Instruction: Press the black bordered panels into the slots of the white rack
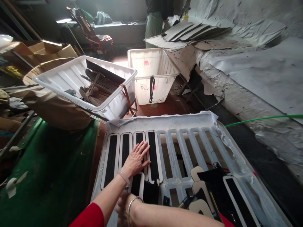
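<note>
My left hand (pixel 135 160) lies flat with fingers stretched out, across the third and fourth of a row of black strips (pixel 155 157) with pale rounded frames. These strips sit side by side on a grey slotted board (pixel 176 182). My right arm crosses below it, and my right hand (pixel 124 205) is at the board's near left side. It is beside another pale-framed black strip (pixel 136 186); its fingers are blurred and partly hidden, so what they hold cannot be told. Loose black pieces (pixel 151 192) lie right of that strip.
At the board's right lie a framed black strip (pixel 240 201), beige pieces (pixel 197 173) and a dark-handled tool (pixel 189 199). Beyond stand a white bin (pixel 113 108) with bundled pieces and another white bin (pixel 151 91). A green hose (pixel 262 118) runs right. A person (pixel 153 26) stands behind.
</note>
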The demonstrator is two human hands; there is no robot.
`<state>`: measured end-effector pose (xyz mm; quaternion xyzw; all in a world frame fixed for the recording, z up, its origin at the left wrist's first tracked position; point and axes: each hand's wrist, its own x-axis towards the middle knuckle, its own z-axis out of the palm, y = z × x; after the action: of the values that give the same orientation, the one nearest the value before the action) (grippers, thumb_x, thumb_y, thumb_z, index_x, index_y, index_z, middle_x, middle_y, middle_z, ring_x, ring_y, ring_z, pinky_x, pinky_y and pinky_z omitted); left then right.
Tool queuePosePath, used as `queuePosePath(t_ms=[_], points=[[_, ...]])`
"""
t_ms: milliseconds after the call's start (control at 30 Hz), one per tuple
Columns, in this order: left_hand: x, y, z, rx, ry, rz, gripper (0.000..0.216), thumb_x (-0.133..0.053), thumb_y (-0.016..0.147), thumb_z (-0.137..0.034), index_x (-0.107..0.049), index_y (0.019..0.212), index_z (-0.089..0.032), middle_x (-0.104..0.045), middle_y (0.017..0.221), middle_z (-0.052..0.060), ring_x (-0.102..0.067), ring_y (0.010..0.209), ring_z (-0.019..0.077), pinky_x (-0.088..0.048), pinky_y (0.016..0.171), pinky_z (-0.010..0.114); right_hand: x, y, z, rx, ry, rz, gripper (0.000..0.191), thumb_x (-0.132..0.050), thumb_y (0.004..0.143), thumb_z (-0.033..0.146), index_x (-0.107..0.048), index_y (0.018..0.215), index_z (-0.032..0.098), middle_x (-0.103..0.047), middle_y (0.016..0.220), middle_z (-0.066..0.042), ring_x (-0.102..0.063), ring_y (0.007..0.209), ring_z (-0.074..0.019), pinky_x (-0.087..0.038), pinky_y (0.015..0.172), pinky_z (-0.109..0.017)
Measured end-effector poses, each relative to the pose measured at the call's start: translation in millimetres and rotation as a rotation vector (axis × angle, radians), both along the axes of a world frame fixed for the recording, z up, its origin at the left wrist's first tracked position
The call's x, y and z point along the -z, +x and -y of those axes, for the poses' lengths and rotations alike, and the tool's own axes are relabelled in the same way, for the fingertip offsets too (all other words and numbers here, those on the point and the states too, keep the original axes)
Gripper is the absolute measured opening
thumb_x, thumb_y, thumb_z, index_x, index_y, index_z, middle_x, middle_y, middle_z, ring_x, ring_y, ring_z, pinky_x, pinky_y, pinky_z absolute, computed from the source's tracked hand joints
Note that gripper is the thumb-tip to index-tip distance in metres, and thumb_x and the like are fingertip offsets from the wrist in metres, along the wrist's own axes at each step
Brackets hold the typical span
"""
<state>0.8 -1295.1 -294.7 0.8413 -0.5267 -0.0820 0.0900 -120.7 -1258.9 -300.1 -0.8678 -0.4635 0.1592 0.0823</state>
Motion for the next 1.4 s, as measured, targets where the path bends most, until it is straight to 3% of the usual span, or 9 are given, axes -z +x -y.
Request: queuePosePath(t_ms=[133,267,367,533,633,733,967,1233,1400], points=[[-1.1,1,0,-0.008,-0.006,-0.011,0.077,-0.058,0.087,-0.052,-0.023,0.150,-0.025,-0.024,0.159,0.006,-0.019,0.147,0.0249,-0.030,0.119,0.047,-18.2,0,22,-0.175,-0.027,-0.026,0.017,-0.079,0.069,0.020,-0.064,0.063,0.027,-0.068,0.081,0.003,-0.062,0.076,-0.0221,-0.057,0.063,-0.042],[-2.7,1,1,-0.016,-0.012,-0.030,0.077,-0.061,0.085,-0.050,-0.026,0.149,-0.023,-0.025,0.159,0.008,-0.021,0.146,0.0264,-0.030,0.119,0.049,-60.2,-22,77,-0.081,0.027,0.148,0.013,-0.056,0.092,0.016,-0.064,0.101,0.015,-0.064,0.082,-0.003,-0.057,0.068,-0.0188,-0.054,0.066,-0.038],[-3.7,0,2,-0.017,-0.019,-0.043,0.077,-0.065,0.083,-0.046,-0.031,0.147,-0.021,-0.028,0.157,0.010,-0.024,0.145,0.0288,-0.031,0.118,0.051,-114.2,-43,140,0.278,0.185,0.393,0.009,-0.055,0.090,0.021,-0.060,0.097,0.018,-0.056,0.067,0.002,-0.048,0.051,-0.0171,-0.044,0.046,-0.031],[-11.7,4,13,-0.006,-0.045,-0.043,0.051,-0.063,0.084,-0.040,-0.053,0.127,-0.014,-0.037,0.153,0.013,-0.030,0.143,0.0288,-0.031,0.118,0.049,-173.7,-70,232,1.277,0.395,0.001,0.069,-0.068,0.073,0.038,-0.039,0.133,0.022,-0.061,0.111,-0.007,-0.064,0.091,-0.0231,-0.055,0.078,-0.031],[-21.7,13,29,-0.026,-0.058,-0.022,0.050,-0.068,0.081,-0.040,-0.055,0.121,-0.012,-0.051,0.141,0.015,-0.044,0.133,0.0306,-0.037,0.114,0.047,-162.6,-76,258,1.795,0.514,-0.081,0.073,-0.066,0.073,0.057,-0.039,0.133,0.026,-0.062,0.111,-0.007,-0.066,0.093,-0.0261,-0.055,0.082,-0.036],[-27.4,22,48,-0.028,-0.060,-0.006,0.058,-0.072,0.077,-0.043,-0.053,0.125,-0.014,-0.061,0.126,0.014,-0.056,0.118,0.0322,-0.046,0.104,0.049,-142.2,-68,264,2.002,0.488,0.059,0.085,-0.065,0.065,0.073,-0.042,0.132,0.026,-0.062,0.113,-0.008,-0.065,0.094,-0.0308,-0.054,0.084,-0.043],[-13.6,28,66,-0.017,-0.073,-0.034,0.070,-0.076,0.070,-0.051,-0.053,0.123,-0.011,-0.038,0.151,0.017,-0.029,0.142,0.0349,-0.032,0.117,0.047,-113.9,-27,260,1.993,0.360,0.193,0.082,-0.057,0.069,0.070,-0.042,0.131,0.018,-0.056,0.126,-0.014,-0.056,0.112,-0.0335,-0.047,0.095,-0.045],[-11.8,35,68,0.000,-0.077,-0.064,0.091,-0.079,0.066,-0.050,-0.039,0.141,-0.019,-0.038,0.152,0.015,-0.032,0.141,0.0346,-0.034,0.115,0.052,-102.0,-5,265,1.895,-0.108,0.120,0.068,-0.062,0.083,0.050,-0.035,0.137,0.020,-0.054,0.118,-0.008,-0.065,0.084,-0.0270,-0.050,0.067,-0.036],[-8.5,32,70,0.037,-0.106,-0.088,0.086,-0.075,0.070,-0.049,-0.039,0.140,-0.015,-0.033,0.155,0.014,-0.024,0.146,0.0292,-0.026,0.121,0.048,-93.4,6,253,1.886,-0.158,0.100,0.067,-0.065,0.084,0.049,-0.034,0.135,0.020,-0.054,0.114,-0.007,-0.066,0.082,-0.0258,-0.049,0.063,-0.035]])
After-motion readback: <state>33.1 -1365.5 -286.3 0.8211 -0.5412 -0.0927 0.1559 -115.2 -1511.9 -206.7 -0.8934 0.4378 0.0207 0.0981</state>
